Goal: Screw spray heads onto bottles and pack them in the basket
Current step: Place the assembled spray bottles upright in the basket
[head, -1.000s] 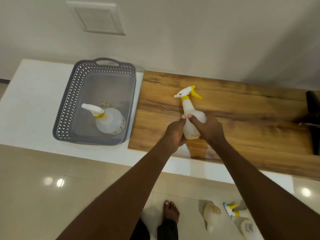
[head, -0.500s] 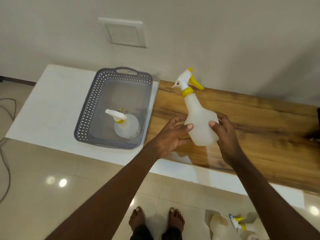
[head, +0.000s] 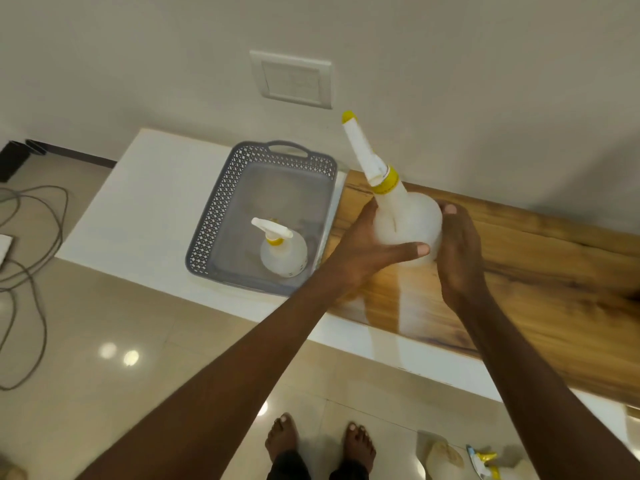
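I hold a white spray bottle [head: 405, 220] with a yellow collar and white spray head in the air, just right of the grey basket [head: 214, 216]. My left hand [head: 374, 251] wraps its left and front side, thumb across the base. My right hand [head: 457, 254] cups its right side. The spray head points up and away towards the wall. A second white spray bottle [head: 282, 249] with a yellow collar lies inside the basket near its front right corner.
The basket sits on a white counter [head: 138, 209], next to a wooden board [head: 519, 271] on the right. On the floor at the lower right are a loose bottle [head: 443, 460] and a spray head [head: 483, 462]. Cables [head: 31, 271] lie on the floor at left.
Both hands have lifted the bottle off the wooden board and carried it up and left towards the basket. The spray head has turned so that it points away from me.
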